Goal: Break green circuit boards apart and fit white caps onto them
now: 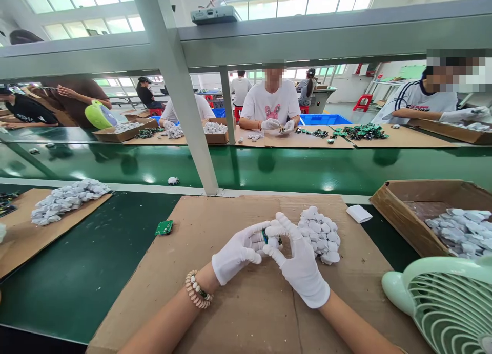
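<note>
Pinched between white-gloved left hand (242,250) and white-gloved right hand (303,266): small green circuit board (265,236), mostly hidden; I'd support its edges lightly.

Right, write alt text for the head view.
Gloved left hand and right hand hold a small green-and-white part above brown cardboard, beside a pile of white pieces. A green fan and a box of similar pieces are at right; people appear beyond a green surface.
</note>
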{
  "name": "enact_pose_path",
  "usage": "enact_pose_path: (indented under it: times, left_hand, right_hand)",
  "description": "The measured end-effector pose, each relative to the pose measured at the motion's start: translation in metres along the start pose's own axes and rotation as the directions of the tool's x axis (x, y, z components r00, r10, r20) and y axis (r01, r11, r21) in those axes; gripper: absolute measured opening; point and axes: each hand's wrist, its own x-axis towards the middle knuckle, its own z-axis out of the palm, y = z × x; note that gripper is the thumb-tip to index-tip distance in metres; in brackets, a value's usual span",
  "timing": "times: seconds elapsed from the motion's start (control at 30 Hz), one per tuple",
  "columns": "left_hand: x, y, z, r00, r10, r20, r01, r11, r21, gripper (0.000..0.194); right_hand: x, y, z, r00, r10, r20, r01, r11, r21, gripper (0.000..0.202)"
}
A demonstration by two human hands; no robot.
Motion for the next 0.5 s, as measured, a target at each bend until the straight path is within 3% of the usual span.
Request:
enact_pose_path:
  times: [0.1,0.23,0.5]
  left_hand:
    - [0.001,0.0002,0.0034,1.0,0.028,0.012,-0.029,0.998,0.056,0.065]
    - [0.0025,-0.0042,0.0064,0.993,0.062,-0.097,-0.043,0.982,0.181,0.053]
    - [0.0019,-0.0087,0.0086,0.983,0.087,-0.164,-0.059,0.984,0.169,0.045]
  right_hand:
    - [-0.0011,0.0007,0.001,1.0,-0.001,0.015,0.0,1.0,0.014,0.066]
    - [-0.0022,-0.0018,0.0016,0.997,-0.08,0.024,0.08,0.997,0.001,0.063]
    - [0.0028,-0.0066,-0.002,0.988,-0.148,0.05,0.15,0.988,-0.032,0.063]
